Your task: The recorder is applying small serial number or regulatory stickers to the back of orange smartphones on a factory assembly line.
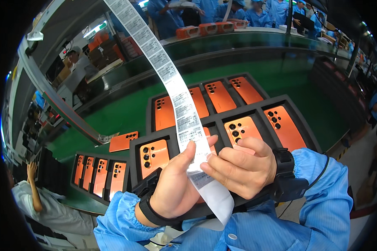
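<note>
A long white strip of printed labels (163, 62) hangs down from the upper left and passes between my hands. My left hand (174, 188) grips it, the thumb lying on its printed face and the fingers behind. Its loose lower end (215, 201) curls below, toward my blue jacket. My right hand (247, 171) is closed, thumb and forefinger pinched at the strip's right edge; whether a single label is lifted there I cannot tell. Beneath my hands lies a black tray (215, 119) with orange phones, among them one phone (243, 127) just beyond my right hand, camera side up.
Another black tray (151, 113) of orange phones lies behind the near one. At the left are a loose orange phone (123, 142) and a smaller-looking phone tray (88, 190). A grey metal frame (58, 92) rises over the green bench (276, 75). Several people work beyond.
</note>
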The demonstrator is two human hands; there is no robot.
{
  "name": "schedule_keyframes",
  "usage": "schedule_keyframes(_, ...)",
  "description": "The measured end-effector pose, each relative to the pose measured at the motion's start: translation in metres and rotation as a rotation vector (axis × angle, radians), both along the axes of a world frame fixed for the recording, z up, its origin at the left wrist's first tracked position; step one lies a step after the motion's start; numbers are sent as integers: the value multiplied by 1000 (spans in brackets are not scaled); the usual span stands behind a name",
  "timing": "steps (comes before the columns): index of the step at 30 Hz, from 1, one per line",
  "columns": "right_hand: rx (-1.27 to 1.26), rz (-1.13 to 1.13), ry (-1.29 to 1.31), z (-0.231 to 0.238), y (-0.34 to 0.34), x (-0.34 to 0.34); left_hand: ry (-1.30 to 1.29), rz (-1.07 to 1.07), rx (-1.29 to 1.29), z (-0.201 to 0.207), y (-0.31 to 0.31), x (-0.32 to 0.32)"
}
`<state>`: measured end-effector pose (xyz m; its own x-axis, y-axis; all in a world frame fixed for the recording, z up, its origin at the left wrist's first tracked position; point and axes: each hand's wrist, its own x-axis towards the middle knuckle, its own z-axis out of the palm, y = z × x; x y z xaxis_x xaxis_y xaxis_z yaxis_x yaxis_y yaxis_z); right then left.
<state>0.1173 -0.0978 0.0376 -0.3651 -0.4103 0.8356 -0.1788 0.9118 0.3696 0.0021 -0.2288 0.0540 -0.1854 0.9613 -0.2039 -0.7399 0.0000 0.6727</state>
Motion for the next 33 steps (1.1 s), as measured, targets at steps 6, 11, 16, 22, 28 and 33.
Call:
schedule_keyframes(6,8,-14,-16,0,-1,-1,-8,-24,65,-4,-1,-7)
schedule_keyframes(11,-142,44,-37,-1,-1,-5,-16,9,37,-1,2,-4)
schedule_keyframes(16,-65,59,2,-3,-2,2,-24,33,70,-1,4,-1)
schedule_keyframes(22,-444,306,-212,41,28,30,219,182,82,7,24,-41)
schedule_keyframes(28,-370,105,-234,53,65,69,1147,-196,16,32,43,-12)
schedule_keyframes(33,-399,113,-229,54,80,83,1743,-510,289,13,59,25)
